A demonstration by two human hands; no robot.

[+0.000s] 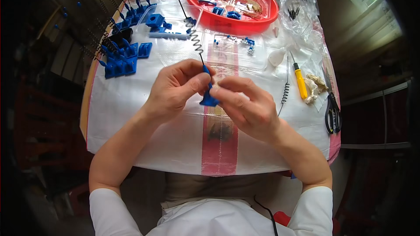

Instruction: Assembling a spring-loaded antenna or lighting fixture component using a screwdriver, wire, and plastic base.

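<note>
Above the middle of the covered table, I hold a small blue plastic piece [209, 100] with a flared lower end. From its top rises a thin dark rod with a coiled metal spring [195, 41]. My left hand [175, 87] pinches the piece's narrow upper part between thumb and fingers. Lower down, the fingers of my right hand [251, 107] close on its side, close to the flared end. My fingers partly hide the piece's middle.
Blue stands [120, 67] bearing spring rods crowd the left edge. A clear box [168, 36], a clear tray [258, 63] and a red basin [269, 17] hold small parts. On the right lie a loose spring [285, 92], a yellow-handled screwdriver [300, 83] and black scissors [330, 120].
</note>
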